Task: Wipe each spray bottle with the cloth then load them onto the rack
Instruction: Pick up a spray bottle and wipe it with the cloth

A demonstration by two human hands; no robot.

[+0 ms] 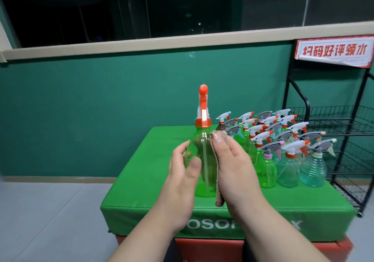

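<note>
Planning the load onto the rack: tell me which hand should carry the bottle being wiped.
Left, probably. The left hand grips the green bottle, while the right hand holds the cloth against it. The rack stands to the right, so it means a cross-body reach.

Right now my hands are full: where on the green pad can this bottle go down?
The green padded mat is bare left of the held green plastic spray bottle and along its front edge. Clustered spray bottles crowd its right rear.

Left grip (pixel 182 172), right grip (pixel 235 166): bare, short plain nails (pixel 217 139); forearms (pixel 153 227) bare.
</note>
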